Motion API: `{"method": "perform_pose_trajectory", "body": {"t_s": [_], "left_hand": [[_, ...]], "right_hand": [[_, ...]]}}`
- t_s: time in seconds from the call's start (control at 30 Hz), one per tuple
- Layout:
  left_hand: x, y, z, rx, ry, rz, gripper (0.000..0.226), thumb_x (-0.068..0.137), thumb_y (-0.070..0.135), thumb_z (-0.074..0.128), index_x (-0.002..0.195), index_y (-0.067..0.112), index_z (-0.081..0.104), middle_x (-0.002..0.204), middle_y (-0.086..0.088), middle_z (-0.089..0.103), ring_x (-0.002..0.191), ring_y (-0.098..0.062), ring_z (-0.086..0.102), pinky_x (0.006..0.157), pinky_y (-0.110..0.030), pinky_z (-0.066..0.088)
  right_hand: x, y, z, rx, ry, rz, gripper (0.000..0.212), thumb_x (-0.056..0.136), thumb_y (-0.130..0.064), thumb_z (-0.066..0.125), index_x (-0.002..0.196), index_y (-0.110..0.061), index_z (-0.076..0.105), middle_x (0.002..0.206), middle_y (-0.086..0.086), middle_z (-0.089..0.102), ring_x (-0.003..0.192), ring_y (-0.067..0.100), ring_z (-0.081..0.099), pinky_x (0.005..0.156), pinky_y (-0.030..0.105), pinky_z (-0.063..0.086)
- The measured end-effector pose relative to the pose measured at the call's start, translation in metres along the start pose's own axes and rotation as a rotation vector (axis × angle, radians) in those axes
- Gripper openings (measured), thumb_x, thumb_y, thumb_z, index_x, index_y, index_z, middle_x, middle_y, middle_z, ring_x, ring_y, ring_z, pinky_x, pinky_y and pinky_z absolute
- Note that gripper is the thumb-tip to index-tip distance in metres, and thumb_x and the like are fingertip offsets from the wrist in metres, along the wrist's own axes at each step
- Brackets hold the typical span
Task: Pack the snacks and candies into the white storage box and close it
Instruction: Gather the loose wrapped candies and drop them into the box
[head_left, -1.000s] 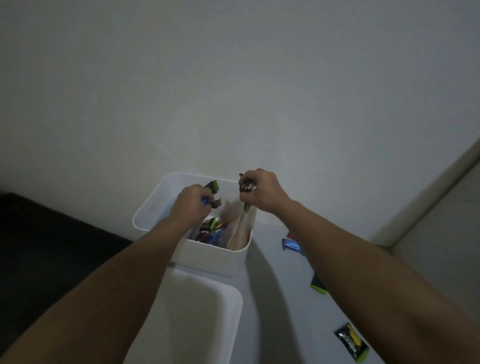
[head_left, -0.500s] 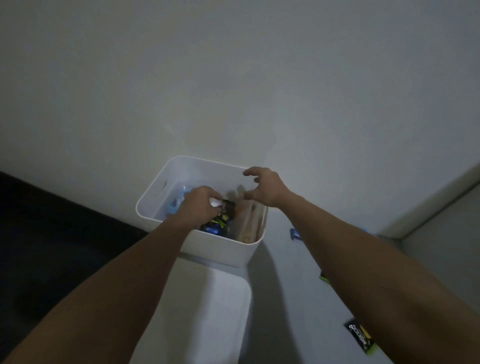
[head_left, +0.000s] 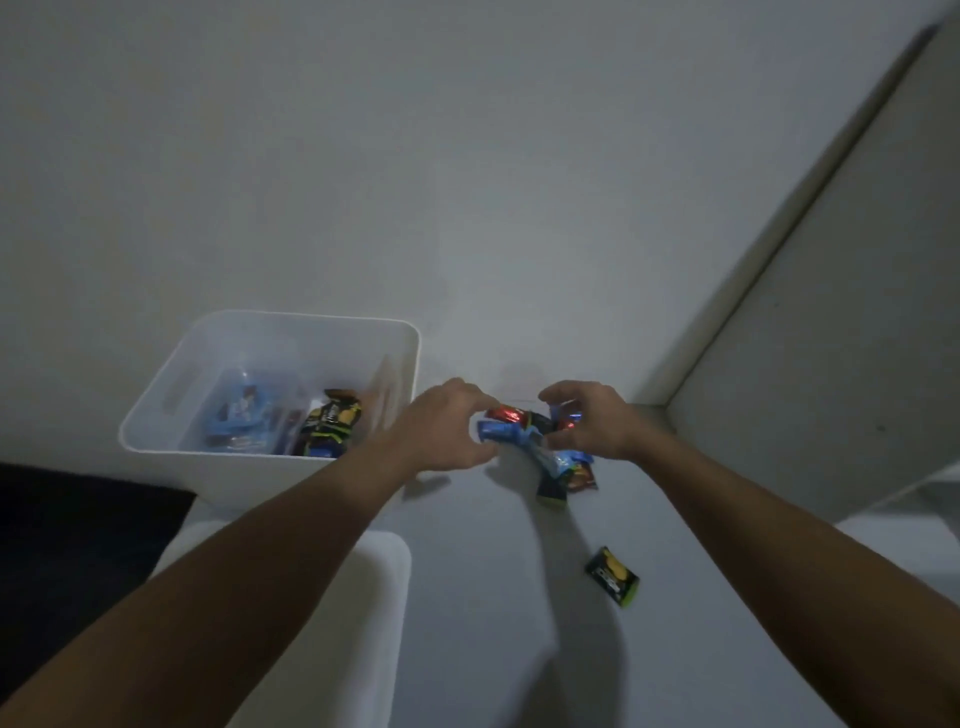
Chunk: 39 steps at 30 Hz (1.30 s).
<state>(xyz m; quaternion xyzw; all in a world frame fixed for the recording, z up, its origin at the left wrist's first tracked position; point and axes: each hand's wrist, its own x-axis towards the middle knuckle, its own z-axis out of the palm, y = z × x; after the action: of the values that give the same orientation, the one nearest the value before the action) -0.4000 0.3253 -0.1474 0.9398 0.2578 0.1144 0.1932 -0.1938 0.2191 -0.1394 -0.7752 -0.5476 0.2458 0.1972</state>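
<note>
So at about 9 o'clock there's the white storage box (head_left: 270, 395), open on top, sitting on the pale worktop (head_left: 478, 597) up against the wall, already holding some wrapped snacks: a blue packet (head_left: 239, 415) on its left side and a black and yellow packet (head_left: 332, 423) more to the right, plus other stuff under them that's too dim and blurry to name. Straight below the box at 7 o'clock lies a flat white thing, probably the lid (head_left: 291, 623), half covered by the left forearm and cut off by the bottom edge. Moving to the centre, the left hand (head_left: 447, 431) is just right of the box, fingers curled in and touching the left end of a little heap of candies (head_left: 530, 441) on the worktop, right at a blue wrapper (head_left: 501, 431) with a red wrapper (head_left: 506, 414) just behind it. The right hand (head_left: 592, 421) is at the other end of the same heap, fingers bent down over it in a loose pinch. Both hands are half closed around the pile, but whether either one actually grips a piece I can't tell, it's smeared by motion. A dark wrapper with a green edge (head_left: 551, 491) pokes out below the heap at 6 o'clock of it. Further right and lower, around 5 o'clock, a lone black and yellow candy (head_left: 613, 574) lies well apart from everything.
</note>
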Motion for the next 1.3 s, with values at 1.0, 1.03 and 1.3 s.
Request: {"method": "perform_pose_trajectory", "body": {"t_s": [1.0,1.03,1.3], "left_hand": [[0.046,0.035,0.171,0.270,-0.357,0.152,0.086,0.070,0.055,0.072,0.141,0.016,0.045,0.145,-0.011,0.043,0.130,-0.029,0.042,0.107,-0.037,0.032],[0.049,0.032,0.173,0.262,-0.306,0.190,0.088,0.066,0.055,0.075,0.137,0.012,0.049,0.143,-0.016,0.046,0.129,-0.033,0.045,0.106,-0.042,0.034],[0.085,-0.004,0.177,0.358,-0.314,0.071,0.116,0.055,0.079,0.063,0.148,0.018,0.030,0.156,-0.013,0.022,0.143,-0.034,0.020,0.113,-0.058,0.017]], "right_hand": [[-0.065,0.172,0.068,-0.518,-0.202,-0.081,0.055,0.089,-0.030,0.061,0.140,-0.018,0.044,0.144,0.014,0.042,0.125,0.032,0.045,0.098,0.042,0.045],[-0.059,0.174,0.066,-0.510,-0.194,-0.068,0.058,0.088,-0.030,0.063,0.141,-0.018,0.044,0.144,0.013,0.043,0.125,0.031,0.044,0.099,0.042,0.044],[0.007,0.182,0.041,-0.426,-0.046,0.026,0.086,0.071,-0.055,0.076,0.142,-0.021,0.040,0.148,0.007,0.035,0.131,0.026,0.037,0.103,0.041,0.041]]}}
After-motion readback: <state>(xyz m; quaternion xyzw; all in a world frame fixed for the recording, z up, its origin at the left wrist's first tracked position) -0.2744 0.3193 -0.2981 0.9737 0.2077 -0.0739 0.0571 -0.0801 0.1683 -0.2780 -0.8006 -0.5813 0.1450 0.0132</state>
